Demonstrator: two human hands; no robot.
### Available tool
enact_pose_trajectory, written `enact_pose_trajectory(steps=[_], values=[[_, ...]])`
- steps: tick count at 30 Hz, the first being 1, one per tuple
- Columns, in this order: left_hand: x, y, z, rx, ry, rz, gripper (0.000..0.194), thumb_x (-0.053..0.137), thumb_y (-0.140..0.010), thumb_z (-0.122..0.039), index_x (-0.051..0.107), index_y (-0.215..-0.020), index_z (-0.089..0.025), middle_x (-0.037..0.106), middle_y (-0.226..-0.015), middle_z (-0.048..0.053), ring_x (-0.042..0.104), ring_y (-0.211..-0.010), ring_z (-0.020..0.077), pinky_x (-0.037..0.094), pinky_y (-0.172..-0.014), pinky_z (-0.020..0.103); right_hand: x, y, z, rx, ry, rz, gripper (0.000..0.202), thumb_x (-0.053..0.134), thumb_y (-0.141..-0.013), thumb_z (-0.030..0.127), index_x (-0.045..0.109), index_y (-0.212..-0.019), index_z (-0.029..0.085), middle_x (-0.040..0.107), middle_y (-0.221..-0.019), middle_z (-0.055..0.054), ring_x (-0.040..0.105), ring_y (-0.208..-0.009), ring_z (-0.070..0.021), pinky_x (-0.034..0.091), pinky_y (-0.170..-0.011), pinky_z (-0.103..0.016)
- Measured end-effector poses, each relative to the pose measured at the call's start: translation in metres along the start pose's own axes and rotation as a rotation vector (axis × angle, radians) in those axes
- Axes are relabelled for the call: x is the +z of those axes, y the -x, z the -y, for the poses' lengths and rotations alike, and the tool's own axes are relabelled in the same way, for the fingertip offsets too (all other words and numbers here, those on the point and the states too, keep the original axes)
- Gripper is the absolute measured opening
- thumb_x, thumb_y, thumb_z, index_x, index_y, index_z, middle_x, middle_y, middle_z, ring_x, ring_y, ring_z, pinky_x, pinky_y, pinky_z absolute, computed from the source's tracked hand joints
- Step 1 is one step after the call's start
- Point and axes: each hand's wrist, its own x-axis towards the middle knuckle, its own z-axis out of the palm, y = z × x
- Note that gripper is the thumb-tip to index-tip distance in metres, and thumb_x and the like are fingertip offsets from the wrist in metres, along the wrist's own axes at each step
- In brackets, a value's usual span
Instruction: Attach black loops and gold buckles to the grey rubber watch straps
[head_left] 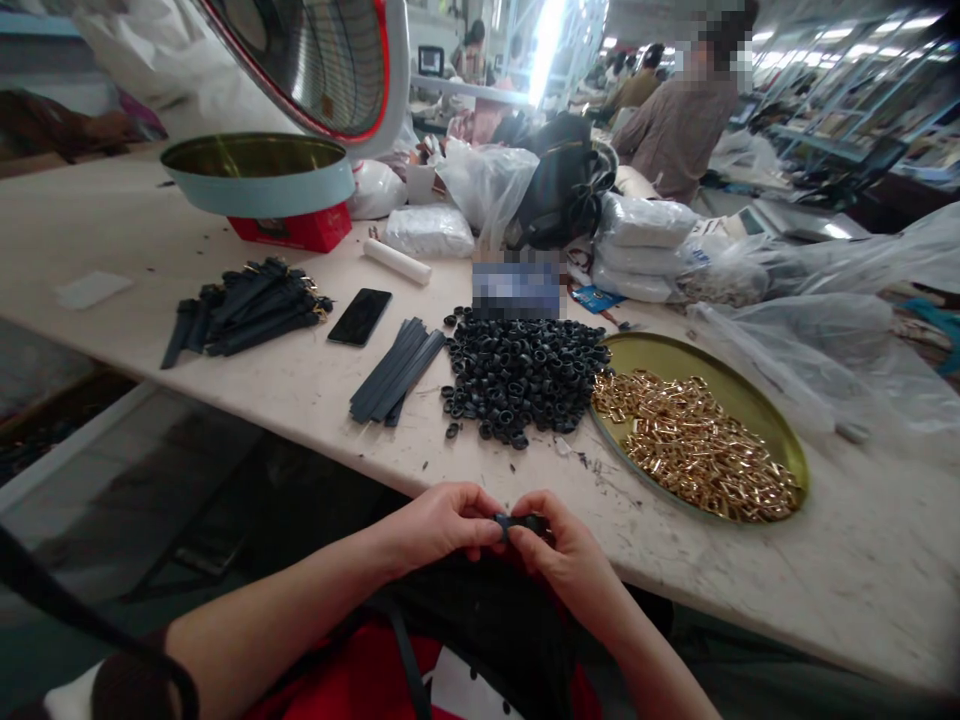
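Just off the table's front edge, my left hand (461, 522) and my right hand (561, 545) meet, thumbs and fingers pinched on one short dark strap (517, 522). Most of the strap is hidden by the fingers, so I cannot tell whether a buckle is on it. Beyond my hands lies a heap of small black loops (525, 375). To its left is a stack of flat dark straps (397, 372). A shallow round tray (780, 430) with many gold metal buckles (705, 450) sits on the right. Farther left is a pile of straps with gold fittings (251, 305).
A black phone (360, 317) lies between the strap piles. Behind are a white roll (397, 262), a pale blue tin (259, 195) on a red box (296, 230), a fan (322, 60) and plastic-wrapped packs (645, 245). A person (686, 115) stands in the background.
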Motion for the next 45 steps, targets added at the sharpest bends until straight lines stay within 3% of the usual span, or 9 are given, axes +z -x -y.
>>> enact_pose_trajectory(steps=[4, 7, 11, 15, 20, 27, 34, 38, 45], values=[[0.002, -0.004, 0.004, 0.033, -0.081, -0.079, 0.024, 0.059, -0.07, -0.029, 0.058, -0.087, -0.011, 0.062, -0.072, 0.001, 0.054, -0.06, 0.01, 0.041, -0.055, 0.02, 0.004, -0.005, -0.003, -0.072, 0.127, -0.115, 0.009, 0.048, -0.079, 0.028, 0.048, -0.083, 0.019, 0.053, -0.067, 0.002, 0.05, -0.061, -0.0125, 0.04, -0.057, -0.024], [0.003, -0.004, 0.002, 0.037, -0.17, -0.117, 0.023, 0.057, -0.071, -0.029, 0.059, -0.086, -0.013, 0.062, -0.071, -0.001, 0.054, -0.059, 0.0102, 0.041, -0.055, 0.02, 0.004, -0.005, -0.006, -0.063, 0.119, -0.076, 0.012, 0.043, -0.083, 0.03, 0.046, -0.086, 0.019, 0.052, -0.064, 0.003, 0.05, -0.057, -0.0119, 0.039, -0.053, -0.023], [0.003, 0.001, -0.006, 0.048, -0.297, -0.075, 0.025, 0.055, -0.072, -0.029, 0.059, -0.09, -0.013, 0.064, -0.074, 0.0, 0.055, -0.06, 0.011, 0.041, -0.055, 0.02, -0.003, 0.0, -0.006, -0.114, 0.173, 0.046, 0.022, 0.03, -0.09, 0.033, 0.044, -0.1, 0.02, 0.053, -0.063, 0.002, 0.051, -0.054, -0.0124, 0.038, -0.049, -0.022], [0.008, 0.004, -0.01, 0.081, -0.427, -0.072, 0.021, 0.054, -0.071, -0.024, 0.059, -0.089, -0.015, 0.065, -0.073, 0.0, 0.058, -0.063, 0.0129, 0.042, -0.059, 0.021, -0.008, 0.005, -0.005, -0.256, 0.414, -0.007, 0.02, 0.031, -0.089, 0.027, 0.045, -0.103, 0.021, 0.058, -0.066, 0.0, 0.054, -0.058, -0.0149, 0.037, -0.052, -0.024], [0.013, 0.005, -0.011, 0.16, -0.528, -0.044, 0.028, 0.052, -0.073, -0.025, 0.056, -0.1, -0.017, 0.067, -0.074, 0.0, 0.061, -0.068, 0.0135, 0.041, -0.06, 0.02, -0.007, 0.013, -0.013, -0.357, 0.35, -0.092, 0.02, 0.03, -0.09, 0.026, 0.043, -0.104, 0.02, 0.055, -0.065, 0.001, 0.053, -0.057, -0.0134, 0.04, -0.054, -0.023], [0.017, 0.016, -0.019, 0.266, -0.879, 0.053, 0.02, 0.042, -0.078, -0.023, 0.061, -0.074, -0.017, 0.064, -0.066, 0.001, 0.057, -0.06, 0.0135, 0.037, -0.053, 0.019, -0.001, 0.027, -0.015, -0.51, 0.415, -0.213, 0.02, 0.032, -0.089, 0.023, 0.044, -0.104, 0.02, 0.06, -0.076, -0.003, 0.058, -0.065, -0.0148, 0.045, -0.059, -0.025], [0.028, 0.002, -0.01, 0.398, -1.039, -0.065, 0.028, 0.041, -0.084, -0.033, 0.062, -0.073, -0.017, 0.063, -0.066, 0.004, 0.057, -0.059, 0.0162, 0.036, -0.052, 0.022, -0.001, 0.021, -0.017, -0.394, 0.388, -0.262, 0.023, 0.026, -0.091, 0.03, 0.043, -0.103, 0.019, 0.062, -0.073, -0.003, 0.06, -0.064, -0.0157, 0.045, -0.059, -0.026], [-0.003, -0.018, -0.022, 0.457, -1.228, -0.334, 0.026, 0.052, -0.08, -0.04, 0.064, -0.086, -0.018, 0.064, -0.083, 0.007, 0.058, -0.081, 0.0203, 0.041, -0.071, 0.026, -0.023, -0.008, -0.023, -0.281, 0.586, -0.383, 0.028, 0.029, -0.09, 0.037, 0.049, -0.09, 0.019, 0.062, -0.067, -0.003, 0.06, -0.062, -0.0193, 0.042, -0.057, -0.029], [-0.113, -0.046, -0.065, 0.181, -1.387, -0.851, 0.024, 0.049, -0.083, -0.03, 0.057, -0.093, -0.009, 0.057, -0.096, 0.016, 0.055, -0.094, 0.0261, 0.039, -0.08, 0.034, -0.037, -0.047, -0.047, -0.434, 0.855, -0.638, 0.031, 0.034, -0.088, 0.039, 0.055, -0.087, 0.017, 0.062, -0.089, -0.011, 0.055, -0.086, -0.0256, 0.04, -0.077, -0.039]])
